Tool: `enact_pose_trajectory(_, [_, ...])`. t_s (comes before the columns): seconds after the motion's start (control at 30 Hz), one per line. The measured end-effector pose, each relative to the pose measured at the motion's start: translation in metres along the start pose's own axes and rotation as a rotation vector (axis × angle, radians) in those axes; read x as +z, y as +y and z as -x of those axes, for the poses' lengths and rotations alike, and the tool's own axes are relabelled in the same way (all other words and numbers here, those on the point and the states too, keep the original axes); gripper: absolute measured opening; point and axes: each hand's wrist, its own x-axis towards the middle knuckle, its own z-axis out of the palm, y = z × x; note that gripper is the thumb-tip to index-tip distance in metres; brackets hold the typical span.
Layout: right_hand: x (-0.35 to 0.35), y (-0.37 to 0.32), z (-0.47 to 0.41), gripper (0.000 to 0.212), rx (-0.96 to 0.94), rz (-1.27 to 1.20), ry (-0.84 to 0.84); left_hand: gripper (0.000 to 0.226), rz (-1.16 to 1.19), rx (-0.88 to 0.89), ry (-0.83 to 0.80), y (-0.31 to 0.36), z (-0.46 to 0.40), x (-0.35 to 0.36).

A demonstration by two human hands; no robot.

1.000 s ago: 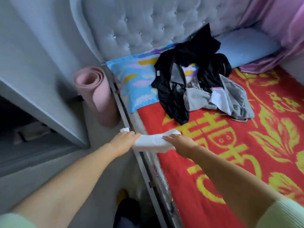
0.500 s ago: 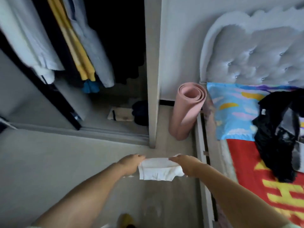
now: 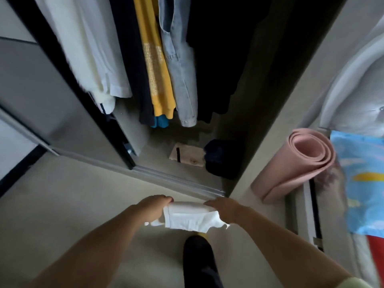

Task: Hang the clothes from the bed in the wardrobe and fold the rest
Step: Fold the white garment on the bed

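A folded white garment is stretched between my two hands in front of the open wardrobe. My left hand grips its left end and my right hand grips its right end. Inside the wardrobe hang a white garment, a dark one, a yellow one and a pale denim one. On the wardrobe floor lie a folded beige piece and a dark folded pile. Only the bed's corner with a blue patterned pillow shows at the right.
A rolled pink mat leans between the wardrobe's side panel and the bed. The sliding door stands at the left. My dark trouser leg is below the garment. The padded grey headboard rises at the right.
I have turned from the bed to the wardrobe, carrying the folded white garment in both hands. The wardrobe opening is now straight ahead and closer; the clothes pile on the bed has left the view.
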Motion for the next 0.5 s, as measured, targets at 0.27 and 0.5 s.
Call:
enact_pose_trajectory(0.27, [-0.044, 0.039, -0.165, 0.065, -0.026, -0.145, -0.102, 0.054, 0.090, -0.076, -0.022, -0.083, -0.135, -0.041])
enact_pose_trajectory(0.5, [-0.028, 0.090, -0.342, 0.052, 0.037, -0.159, -0.072, 0.035, 0.029, -0.072, -0.050, -0.175, -0.308, -0.032])
